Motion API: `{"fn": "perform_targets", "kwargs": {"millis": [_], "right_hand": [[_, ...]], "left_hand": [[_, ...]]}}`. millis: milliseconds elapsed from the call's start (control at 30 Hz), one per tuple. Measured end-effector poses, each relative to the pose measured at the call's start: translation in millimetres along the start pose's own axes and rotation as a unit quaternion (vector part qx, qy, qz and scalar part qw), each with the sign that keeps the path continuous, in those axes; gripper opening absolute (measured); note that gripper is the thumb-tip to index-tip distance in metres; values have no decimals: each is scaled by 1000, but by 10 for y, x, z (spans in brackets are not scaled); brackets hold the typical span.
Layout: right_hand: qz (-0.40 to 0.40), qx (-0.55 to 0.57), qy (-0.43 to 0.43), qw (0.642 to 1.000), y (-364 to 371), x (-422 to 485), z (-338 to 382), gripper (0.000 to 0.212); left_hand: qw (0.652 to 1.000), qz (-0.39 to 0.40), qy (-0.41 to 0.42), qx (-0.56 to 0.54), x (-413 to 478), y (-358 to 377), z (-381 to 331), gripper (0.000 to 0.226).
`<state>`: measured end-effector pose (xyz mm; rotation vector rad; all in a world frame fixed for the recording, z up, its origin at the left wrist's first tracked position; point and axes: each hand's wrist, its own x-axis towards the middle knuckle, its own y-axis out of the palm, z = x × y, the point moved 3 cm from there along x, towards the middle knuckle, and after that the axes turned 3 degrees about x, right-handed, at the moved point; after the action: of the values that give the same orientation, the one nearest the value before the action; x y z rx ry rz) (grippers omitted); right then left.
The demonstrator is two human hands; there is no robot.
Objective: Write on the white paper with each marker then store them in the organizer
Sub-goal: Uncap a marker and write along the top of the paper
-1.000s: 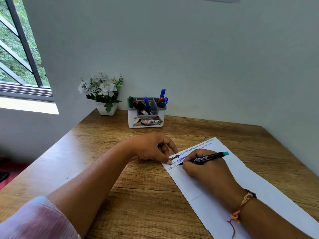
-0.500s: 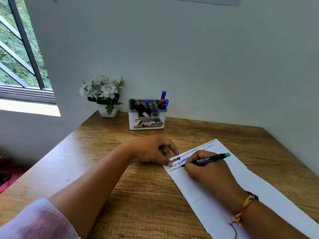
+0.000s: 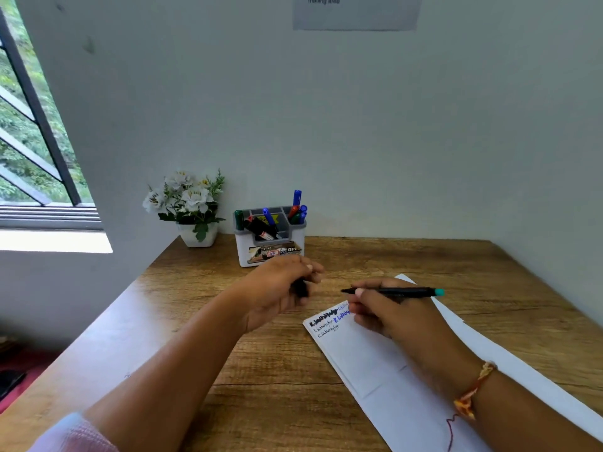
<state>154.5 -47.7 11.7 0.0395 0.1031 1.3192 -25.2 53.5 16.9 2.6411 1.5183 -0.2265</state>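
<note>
Black marker with a teal end (image 3: 391,291), held level in the air just above the white paper (image 3: 375,363), nib toward the left; the fingers of the right hand (image 3: 394,318) grasp its barrel. A second ago, and half a second ago, I saw this nib down on the sheet, adding to the script at its far corner; it is now lifted clear. The left hand (image 3: 274,288), which then pinned that corner flat, is raised off the worktop (image 3: 261,370) near the nib, its fingers curled round a small dark piece, blurred, which I take for the cap (image 3: 301,288). I judge the writing with this marker finished and capping about to begin, with storage to follow. The paper lies unheld. The organizer (image 3: 243,254) stands at the back by the wall, apart from both hands, already holding blue, red and green markers; a pot of white flowers (image 3: 197,236) stands just beside it, toward the window (image 3: 32,125)
</note>
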Motion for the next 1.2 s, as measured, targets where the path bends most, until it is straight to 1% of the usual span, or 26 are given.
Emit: {"fn": "perform_targets", "kwargs": {"millis": [33, 67, 100, 167, 300, 667, 767, 833, 933, 1000, 1100, 1200], "right_hand": [[5, 21, -3, 1000, 0, -9, 26, 16], [9, 33, -12, 999, -3, -23, 59, 20], [13, 30, -27, 999, -6, -34, 86, 22], [18, 0, -57, 998, -11, -59, 134, 20], [28, -28, -78, 996, -26, -75, 168, 15], [39, -34, -65, 997, -34, -12, 104, 14], [48, 1, -37, 998, -21, -7, 78, 20], [55, 24, -24, 998, -20, 2, 67, 24], [55, 55, -27, 997, -28, 15, 83, 16], [57, 75, -32, 995, -34, 11, 99, 12], [57, 71, -59, 994, -54, -4, 129, 13], [47, 88, -68, 993, -85, -8, 132, 17]], "left_hand": [[998, -5, -4, -69, 10, 17, -4, 25], [993, -9, -6, -113, 21, 35, -5, 27], [989, -11, -7, -144, 21, 56, -6, 28], [984, -14, -10, -176, 25, 90, 3, 27], [983, -11, -15, -182, 13, 140, 20, 22], [984, 20, -16, -174, -30, 194, 12, 22], [983, 39, -14, -181, -43, 209, 6, 22], [981, 51, -9, -185, -56, 220, -1, 27], [977, 54, -1, -208, -71, 224, -11, 39], [973, 51, 5, -225, -77, 232, -19, 32], [969, 54, 9, -241, -95, 262, -30, 19], [971, 62, 10, -231, -117, 283, -39, 15]]}}
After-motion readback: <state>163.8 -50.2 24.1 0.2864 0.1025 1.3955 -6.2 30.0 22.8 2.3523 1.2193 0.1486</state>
